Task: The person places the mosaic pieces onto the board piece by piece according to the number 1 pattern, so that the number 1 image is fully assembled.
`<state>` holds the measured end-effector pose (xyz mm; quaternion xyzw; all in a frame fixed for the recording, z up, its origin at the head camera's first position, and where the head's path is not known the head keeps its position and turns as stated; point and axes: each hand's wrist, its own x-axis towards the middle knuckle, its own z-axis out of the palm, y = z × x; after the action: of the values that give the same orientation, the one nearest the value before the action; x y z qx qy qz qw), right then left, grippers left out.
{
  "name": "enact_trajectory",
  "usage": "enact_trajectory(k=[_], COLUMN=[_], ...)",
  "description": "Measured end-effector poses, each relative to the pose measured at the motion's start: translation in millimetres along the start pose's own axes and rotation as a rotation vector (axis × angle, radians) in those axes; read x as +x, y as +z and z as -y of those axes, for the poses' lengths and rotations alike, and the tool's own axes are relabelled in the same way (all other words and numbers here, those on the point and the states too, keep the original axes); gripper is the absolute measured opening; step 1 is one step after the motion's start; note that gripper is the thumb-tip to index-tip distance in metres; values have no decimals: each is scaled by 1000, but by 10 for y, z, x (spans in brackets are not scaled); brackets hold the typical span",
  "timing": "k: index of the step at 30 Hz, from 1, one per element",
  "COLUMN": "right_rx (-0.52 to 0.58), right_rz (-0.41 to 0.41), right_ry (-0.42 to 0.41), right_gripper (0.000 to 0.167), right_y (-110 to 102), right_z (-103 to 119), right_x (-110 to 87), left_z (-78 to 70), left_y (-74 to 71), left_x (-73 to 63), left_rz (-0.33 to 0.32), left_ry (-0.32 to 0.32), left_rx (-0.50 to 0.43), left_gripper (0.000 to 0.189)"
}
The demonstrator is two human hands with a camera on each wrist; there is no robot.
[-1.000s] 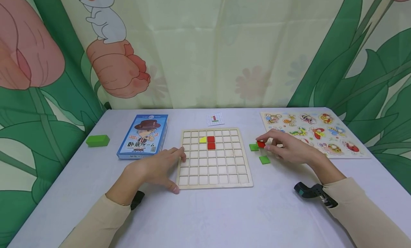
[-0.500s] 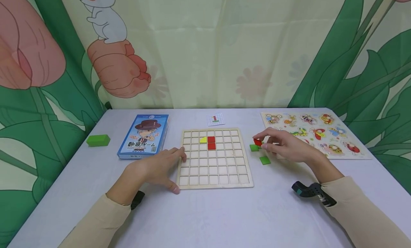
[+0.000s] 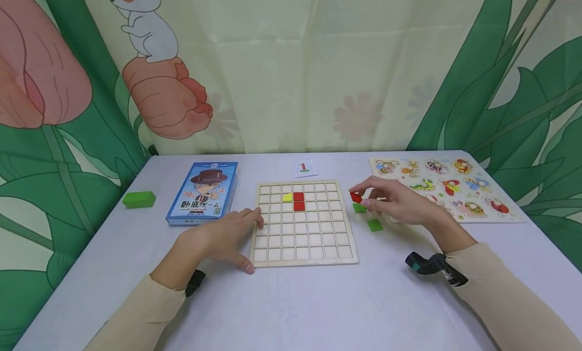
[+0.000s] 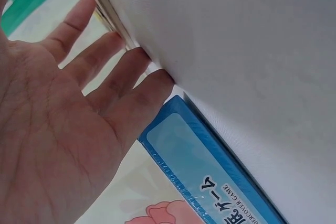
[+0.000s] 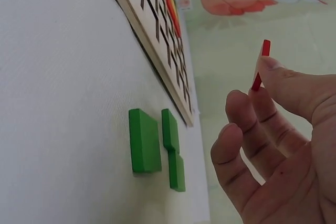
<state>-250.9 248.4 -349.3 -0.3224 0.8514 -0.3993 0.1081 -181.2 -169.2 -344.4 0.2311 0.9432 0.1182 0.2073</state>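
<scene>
My right hand (image 3: 400, 202) pinches a red square tile (image 3: 355, 197) between thumb and fingers, raised to the right of the wooden grid board (image 3: 309, 240). The right wrist view shows this tile (image 5: 261, 65) edge-on. Below it lie several green tiles (image 5: 144, 142), one of them hidden by the hand in the head view. On the board, two red tiles (image 3: 298, 206) form a column near the top, with a yellow tile (image 3: 287, 197) beside the upper one. My left hand (image 3: 223, 235) rests with spread fingers along the board's left edge; its fingertips (image 4: 139, 56) touch that edge.
A small patterned card (image 3: 304, 168) lies behind the board. To the left stand a blue game box (image 3: 202, 194) and a green block (image 3: 139, 199). A flat picture board with insects (image 3: 473, 189) lies at the back right, behind the right hand.
My right hand has lifted the red tile a little and moved it left toward the board, over the green tiles. The left hand has stayed in place.
</scene>
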Motion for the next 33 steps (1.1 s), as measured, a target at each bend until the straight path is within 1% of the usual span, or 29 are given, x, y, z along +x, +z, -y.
enact_trajectory(k=[4,8,13,21,26,33], right_rx=[39,58,72,81,52,82], right_rz=[10,17,12,45,56,84], right_ry=[-11,-12,-39,-23,-64,-85], right_gripper=[33,34,35,35,35,36], right_y=[30,50,93,210,254,319], right_z=[44,93,123,210,315,362], right_x=[50,105,162,314,430,528], left_z=[-2,-3,-6,8,31,29], left_y=[2,-23,-39,-16,-7,15], left_x=[0,-8,-2,-8,-15,23], left_rz=[-1,-7,0,5,-3,-5], left_ry=[1,13,14,11,10,13], left_rx=[12,11,2,-12,-11,-5], left_gripper=[83,83,83,83,83,83])
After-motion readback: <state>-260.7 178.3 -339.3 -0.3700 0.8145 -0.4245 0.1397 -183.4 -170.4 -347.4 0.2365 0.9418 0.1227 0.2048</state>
